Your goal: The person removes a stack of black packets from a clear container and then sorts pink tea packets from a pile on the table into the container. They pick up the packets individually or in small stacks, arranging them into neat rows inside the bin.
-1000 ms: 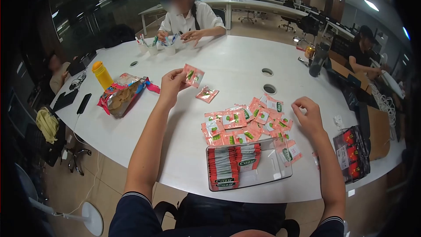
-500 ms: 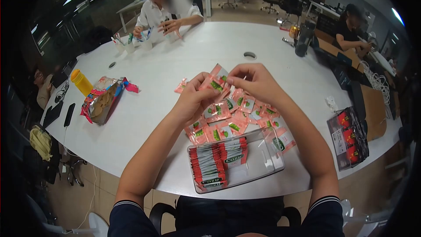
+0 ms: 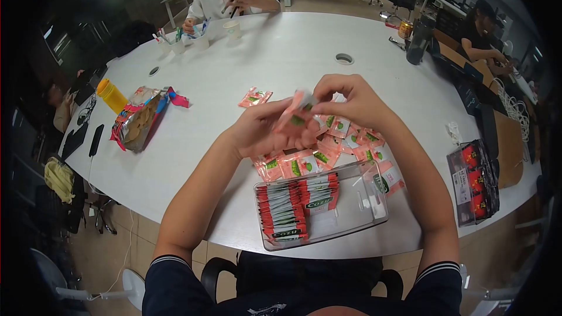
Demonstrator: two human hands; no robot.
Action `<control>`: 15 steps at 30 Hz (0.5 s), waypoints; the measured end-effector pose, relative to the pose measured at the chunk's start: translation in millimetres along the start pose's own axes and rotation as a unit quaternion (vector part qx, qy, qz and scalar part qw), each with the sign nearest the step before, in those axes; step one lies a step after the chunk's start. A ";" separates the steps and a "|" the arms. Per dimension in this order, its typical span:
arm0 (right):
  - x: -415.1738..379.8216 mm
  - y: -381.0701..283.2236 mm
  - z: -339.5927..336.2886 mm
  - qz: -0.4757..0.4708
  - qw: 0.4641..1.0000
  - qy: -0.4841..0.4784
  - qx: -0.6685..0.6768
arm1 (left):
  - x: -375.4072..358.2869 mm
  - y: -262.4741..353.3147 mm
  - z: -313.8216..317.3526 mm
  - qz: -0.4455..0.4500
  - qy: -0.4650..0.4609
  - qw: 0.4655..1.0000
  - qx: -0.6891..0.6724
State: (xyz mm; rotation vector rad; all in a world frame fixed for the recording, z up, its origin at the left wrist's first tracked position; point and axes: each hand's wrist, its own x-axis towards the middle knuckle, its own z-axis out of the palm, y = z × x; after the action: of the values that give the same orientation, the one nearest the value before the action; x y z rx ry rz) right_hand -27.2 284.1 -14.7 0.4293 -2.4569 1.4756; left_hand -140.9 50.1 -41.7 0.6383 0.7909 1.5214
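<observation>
A pink and white sachet [image 3: 297, 111], blurred by motion, is held up between my hands over the table. My left hand [image 3: 257, 129] has its palm turned up and its fingers curled under the sachet, the thumb against its side. My right hand [image 3: 345, 102] pinches the sachet's right edge between thumb and fingertips. Beneath my hands lies a loose pile of pink sachets [image 3: 298, 164] with green print. Closer to me stands a clear plastic box [image 3: 357, 213]; upright rows of red and white sachets [image 3: 281, 213] fill its left part. One sachet [image 3: 255, 97] lies apart, beyond my left wrist.
On the left are an open snack bag [image 3: 139, 120], a yellow canister [image 3: 111, 95] and a black phone [image 3: 96, 140]. A pack with red items [image 3: 473, 184] lies at the right edge, near cardboard boxes [image 3: 506, 140]. Across the table a person handles pens beside paper cups [image 3: 233, 29].
The sachet in my hands has turned and moved slightly, and my left palm has rolled upward. The view has shifted a little. The person opposite has raised one hand.
</observation>
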 end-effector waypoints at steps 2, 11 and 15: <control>-2.6 10.2 -1.6 0.069 0.985 0.068 0.145 | 0.8 14.4 -17.7 0.072 0.039 0.993 0.089; -15.5 76.9 -13.7 0.164 0.973 0.113 0.114 | -47.7 58.4 -102.9 0.219 0.384 0.858 0.263; -18.0 88.1 -15.1 0.151 0.973 0.140 0.102 | -46.4 54.9 -111.2 0.206 0.412 0.845 0.271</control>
State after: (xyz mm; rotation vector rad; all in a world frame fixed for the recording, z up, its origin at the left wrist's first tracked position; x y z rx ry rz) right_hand -42.3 339.0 -85.9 -0.1221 -2.2252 1.7775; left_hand -256.8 -9.8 -64.0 0.5650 1.8877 2.0059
